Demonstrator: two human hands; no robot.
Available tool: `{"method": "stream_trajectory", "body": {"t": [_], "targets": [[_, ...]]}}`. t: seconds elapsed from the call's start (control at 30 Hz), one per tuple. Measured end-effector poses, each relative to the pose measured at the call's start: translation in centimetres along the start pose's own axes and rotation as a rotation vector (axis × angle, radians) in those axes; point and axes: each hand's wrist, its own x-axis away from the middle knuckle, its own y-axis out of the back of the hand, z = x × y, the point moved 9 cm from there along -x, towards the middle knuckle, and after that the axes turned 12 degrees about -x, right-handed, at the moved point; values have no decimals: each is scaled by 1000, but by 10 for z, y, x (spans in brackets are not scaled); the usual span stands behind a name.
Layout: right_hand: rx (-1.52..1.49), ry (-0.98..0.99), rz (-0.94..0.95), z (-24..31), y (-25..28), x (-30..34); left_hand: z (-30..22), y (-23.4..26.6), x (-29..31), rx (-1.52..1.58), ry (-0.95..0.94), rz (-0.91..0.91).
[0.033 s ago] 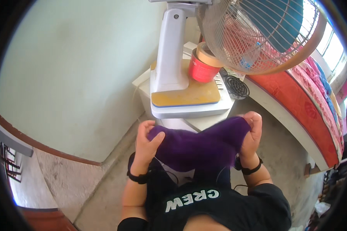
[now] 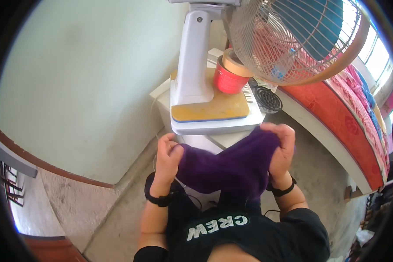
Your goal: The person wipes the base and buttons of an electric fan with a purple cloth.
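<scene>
A soft purple cloth (image 2: 225,170) hangs stretched between my two hands, above my lap. Its middle sags, and part of it is smeared by motion. The cloth's left end is pinched between the thumb and fingers of my left hand (image 2: 167,159). At the upper right corner my right hand (image 2: 284,150) grips it, with the fingers bent over the far edge and some of the fabric bunched against the palm. Whether it is a garment or a plain piece of fabric I cannot tell.
Just beyond the cloth, a fan (image 2: 194,61) with a wire cage stands on a white cabinet. A red tub (image 2: 229,81) with a roll of tape (image 2: 236,64) and a black coil (image 2: 267,98) sit beside it. A bed (image 2: 336,131) lies right, a wall (image 2: 87,87) left.
My right hand has turned slightly inward, its fingers reaching further over the cloth, whose right corner is a little higher. My left thumb has drawn in closer to the fingers.
</scene>
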Motion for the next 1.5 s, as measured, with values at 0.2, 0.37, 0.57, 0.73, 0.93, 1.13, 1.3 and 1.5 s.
{"method": "stream_trajectory", "body": {"t": [0.2, 0.37, 0.57, 0.73, 0.93, 1.13, 1.3, 1.5], "targets": [[510, 443, 610, -28, -87, -3, 75, -22, -61, 210, 378, 24], [854, 829, 1224, -78, -141, 40, 56, -53, -68, 328, 244, 78], [1038, 423, 1466, -101, -85, 38, 83, -48, -63, 302, 372, 121], [1199, 267, 1208, -76, -6, 26, 58, -42, -61, 267, 380, 83], [1154, 325, 1116, -74, -8, 25, 49, -50, -62, 425, 353, 130], [944, 524, 1306, -92, -119, 27, 49, -55, -57, 495, 357, 145], [852, 623, 1283, -100, -139, 33, 70, -44, -58, 393, 385, 123], [814, 245, 1075, -68, -41, 54, 69, -43, -63, 289, 404, 82]]}}
